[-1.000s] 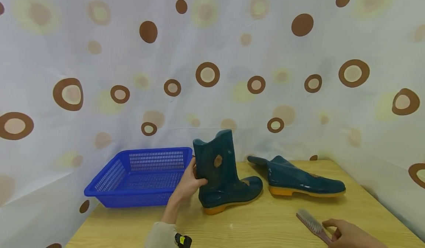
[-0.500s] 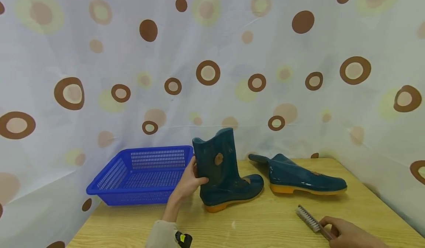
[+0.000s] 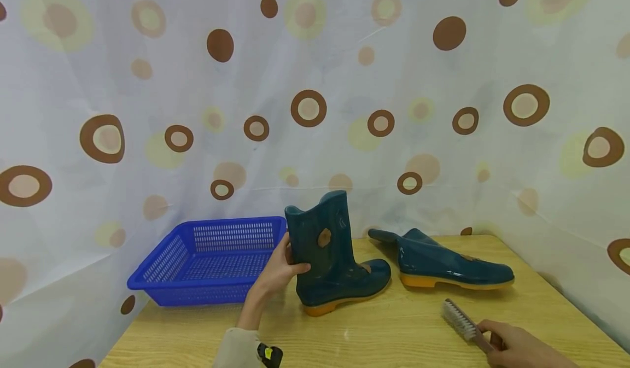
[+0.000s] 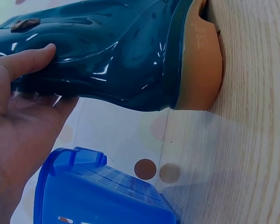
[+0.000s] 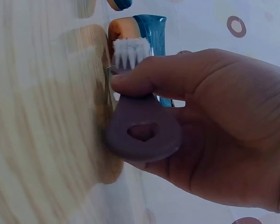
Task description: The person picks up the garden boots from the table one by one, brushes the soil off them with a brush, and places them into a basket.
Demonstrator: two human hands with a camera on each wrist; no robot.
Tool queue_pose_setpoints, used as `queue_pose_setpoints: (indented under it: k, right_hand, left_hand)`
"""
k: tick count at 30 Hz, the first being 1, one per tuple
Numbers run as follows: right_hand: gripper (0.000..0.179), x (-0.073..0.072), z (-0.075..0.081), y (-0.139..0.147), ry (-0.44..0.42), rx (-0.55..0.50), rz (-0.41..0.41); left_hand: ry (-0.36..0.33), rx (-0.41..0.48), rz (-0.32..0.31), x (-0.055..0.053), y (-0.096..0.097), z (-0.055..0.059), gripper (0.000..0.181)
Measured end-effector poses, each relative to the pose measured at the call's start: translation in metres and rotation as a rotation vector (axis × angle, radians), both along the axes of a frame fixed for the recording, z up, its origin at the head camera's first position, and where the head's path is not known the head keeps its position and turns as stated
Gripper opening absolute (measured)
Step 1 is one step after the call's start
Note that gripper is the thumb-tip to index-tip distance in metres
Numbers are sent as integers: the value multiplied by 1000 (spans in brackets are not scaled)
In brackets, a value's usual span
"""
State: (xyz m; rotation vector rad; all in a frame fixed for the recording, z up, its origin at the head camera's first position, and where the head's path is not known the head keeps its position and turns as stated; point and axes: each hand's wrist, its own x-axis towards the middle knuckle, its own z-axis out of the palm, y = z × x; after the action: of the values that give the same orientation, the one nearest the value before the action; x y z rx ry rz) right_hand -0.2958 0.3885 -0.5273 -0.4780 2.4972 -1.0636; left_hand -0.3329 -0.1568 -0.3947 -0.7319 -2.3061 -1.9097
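Observation:
A dark teal rubber boot (image 3: 322, 264) with an orange sole stands upright on the wooden table, brown smudges on its shaft and instep. My left hand (image 3: 279, 267) grips its shaft from behind, thumb on the near side; in the left wrist view the heel (image 4: 200, 65) meets the tabletop. At the front right, my right hand (image 3: 514, 343) holds a scrub brush (image 3: 462, 323) by its handle, the pale bristles turned toward the left. The right wrist view shows thumb and fingers pinching the brown handle (image 5: 144, 126), which has a hole near its end.
Behind the brush, a second teal boot (image 3: 453, 264) lies with its shaft folded over, brown smudge on top. A blue plastic basket (image 3: 206, 294) stands at the left, close to my left hand. A white spotted curtain (image 3: 344, 83) rises behind the wooden table (image 3: 384, 340).
The brush has turned in my right hand, its bristles going from facing up to facing sideways, and its head shifts slightly. My left hand and the upright boot stay in place.

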Motion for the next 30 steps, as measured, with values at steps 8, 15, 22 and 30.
queue_pose_setpoints:
  k: [8, 15, 22, 30]
  right_hand:
    - [41, 45, 76, -53, 89, 30, -102]
    - [44, 58, 97, -64, 229, 22, -149]
    - [43, 54, 102, -72, 354, 167, -248]
    - [56, 57, 103, -73, 379, 157, -272]
  left_hand:
    - [-2, -12, 6, 0, 0, 0, 90]
    - [1, -19, 15, 3, 0, 3, 90]
    - [-9, -53, 58, 4, 0, 5, 88]
    - [-10, -84, 71, 6, -1, 7, 76]
